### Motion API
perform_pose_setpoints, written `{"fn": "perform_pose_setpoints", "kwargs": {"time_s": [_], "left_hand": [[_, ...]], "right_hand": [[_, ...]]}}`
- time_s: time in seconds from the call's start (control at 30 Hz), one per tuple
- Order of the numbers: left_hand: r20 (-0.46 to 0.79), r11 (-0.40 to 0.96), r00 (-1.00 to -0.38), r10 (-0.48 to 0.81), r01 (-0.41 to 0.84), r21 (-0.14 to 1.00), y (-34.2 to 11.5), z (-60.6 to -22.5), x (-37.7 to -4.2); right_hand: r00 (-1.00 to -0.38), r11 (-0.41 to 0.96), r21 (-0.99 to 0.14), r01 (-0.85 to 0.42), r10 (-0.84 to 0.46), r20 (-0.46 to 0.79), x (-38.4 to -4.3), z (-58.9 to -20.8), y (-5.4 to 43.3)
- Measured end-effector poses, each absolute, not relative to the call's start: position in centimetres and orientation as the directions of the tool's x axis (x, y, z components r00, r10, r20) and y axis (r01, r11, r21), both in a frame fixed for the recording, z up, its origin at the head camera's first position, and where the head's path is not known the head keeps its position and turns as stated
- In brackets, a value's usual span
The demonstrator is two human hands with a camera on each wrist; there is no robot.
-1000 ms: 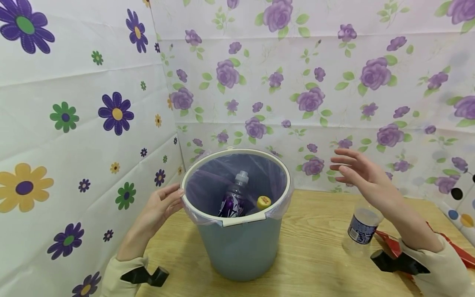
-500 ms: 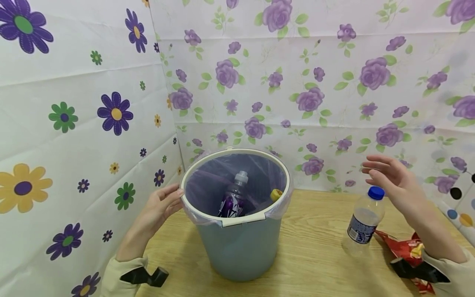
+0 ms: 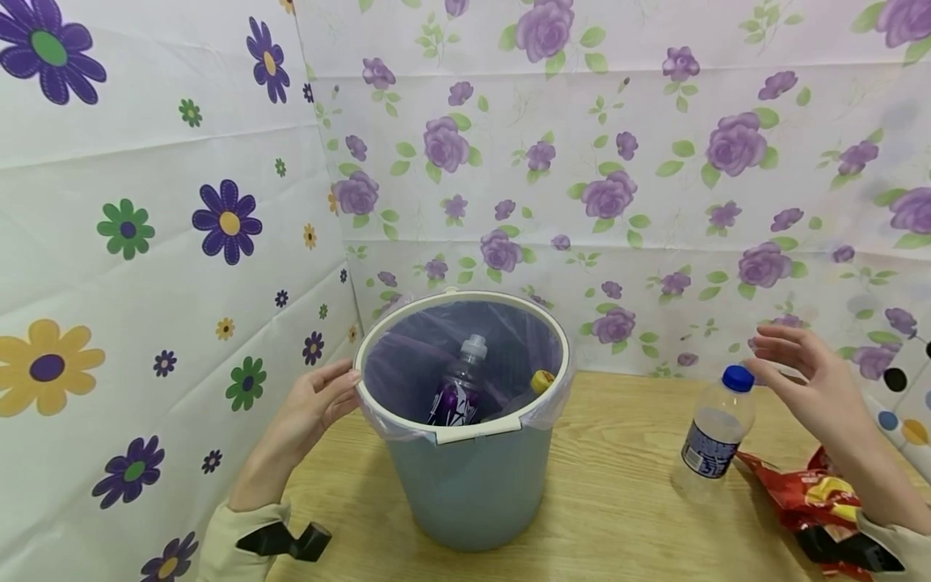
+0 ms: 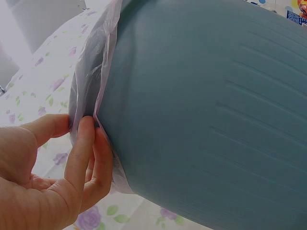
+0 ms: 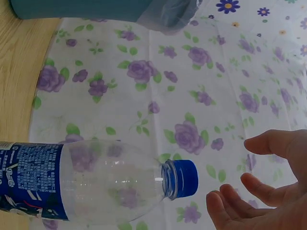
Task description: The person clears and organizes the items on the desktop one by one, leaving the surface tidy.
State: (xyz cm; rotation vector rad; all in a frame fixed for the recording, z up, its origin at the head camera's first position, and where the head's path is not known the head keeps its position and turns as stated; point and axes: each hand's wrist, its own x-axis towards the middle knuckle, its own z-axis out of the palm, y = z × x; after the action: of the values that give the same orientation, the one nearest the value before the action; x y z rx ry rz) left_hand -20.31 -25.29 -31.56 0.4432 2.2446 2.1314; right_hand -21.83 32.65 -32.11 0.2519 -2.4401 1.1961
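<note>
My left hand (image 3: 311, 408) pinches the left rim of a blue-grey trash can (image 3: 473, 485) lined with a thin plastic bag (image 4: 103, 62). In the left wrist view, the thumb is on one side of the rim and the fingers on the other. Inside the can are a purple-labelled bottle (image 3: 458, 392) and a small yellow-topped item (image 3: 541, 381), partly hidden by the rim. My right hand (image 3: 810, 372) is in the air near the blue cap (image 5: 184, 178) of an upright clear plastic bottle (image 3: 713, 432). Its fingers are loosely bent and apart from the cap, holding nothing.
A crumpled red and yellow snack packet (image 3: 810, 493) lies on the wooden table (image 3: 611, 501), under the right forearm and to the right of the clear bottle. Flower-printed sheets (image 3: 625, 267) hang behind and to the left.
My right hand has moved right and down from between can and bottle to beside the blue cap. The yellow-topped item has shifted right inside the can. My left hand stays on the rim.
</note>
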Motion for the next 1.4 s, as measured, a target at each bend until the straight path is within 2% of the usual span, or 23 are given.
{"fn": "perform_pose_setpoints", "kwargs": {"time_s": [0.13,0.33,0.5,0.87,1.4], "left_hand": [[0.183,0.022,-0.958,0.219,0.193,0.981,-25.2,-31.5,-20.2],[0.181,0.02,-0.959,0.217,0.19,0.982,-25.2,-31.4,-20.2],[0.178,0.017,-0.959,0.222,0.186,0.982,-25.2,-31.4,-20.2],[0.167,0.025,-0.964,0.206,0.176,0.984,-25.2,-31.5,-20.3],[0.173,0.032,-0.961,0.214,0.184,0.982,-25.3,-31.5,-20.2]], "right_hand": [[-0.906,0.647,-0.694,-0.317,0.011,0.424,-22.0,-32.9,33.3],[-0.971,0.7,-0.683,-0.207,-0.063,0.229,-22.5,-34.2,33.5],[-0.984,0.721,-0.67,-0.179,-0.117,0.137,-23.0,-35.5,33.4],[-0.985,0.741,-0.649,-0.172,-0.127,0.116,-23.8,-37.5,33.3],[-0.986,0.743,-0.648,-0.165,-0.128,0.105,-23.7,-37.0,33.0]]}}
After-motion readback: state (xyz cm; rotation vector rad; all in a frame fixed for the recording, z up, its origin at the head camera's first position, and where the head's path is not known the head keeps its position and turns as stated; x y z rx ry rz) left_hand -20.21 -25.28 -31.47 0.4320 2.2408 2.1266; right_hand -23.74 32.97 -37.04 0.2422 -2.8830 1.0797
